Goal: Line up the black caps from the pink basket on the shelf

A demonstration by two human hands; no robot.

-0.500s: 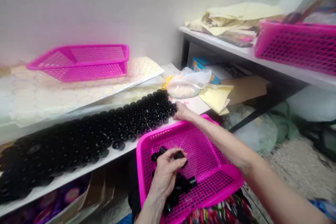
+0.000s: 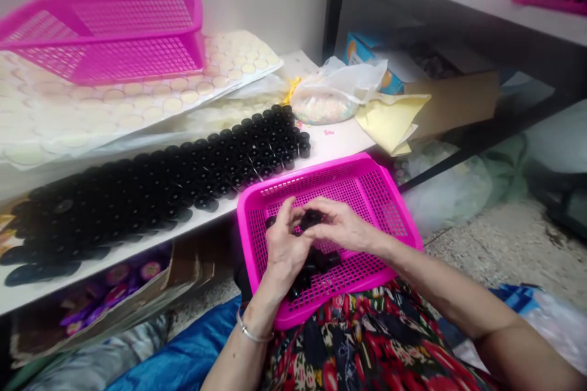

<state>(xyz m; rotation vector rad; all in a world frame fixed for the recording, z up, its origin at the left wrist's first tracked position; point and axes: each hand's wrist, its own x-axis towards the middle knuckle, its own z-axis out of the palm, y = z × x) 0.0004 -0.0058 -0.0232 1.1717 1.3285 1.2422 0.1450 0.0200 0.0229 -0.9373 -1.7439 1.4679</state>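
Since the earlier frame the right hand (image 2: 342,226) has come back from the shelf rows and now meets the left hand (image 2: 284,250) over the pink basket (image 2: 389,195) on the lap. Both pinch one small black cap (image 2: 312,218) between fingertips, closed snugly round it. A few loose caps (image 2: 316,263) lie at 6 o'clock of that. At 10 o'clock, the rows of black caps (image 2: 183,177) already cover most of the shelf (image 2: 334,137), so it looks mostly done.

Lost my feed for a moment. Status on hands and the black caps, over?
Left hand and right hand together on one black cap over the pink basket on the lap. Loose caps beneath. Nothing in the way.
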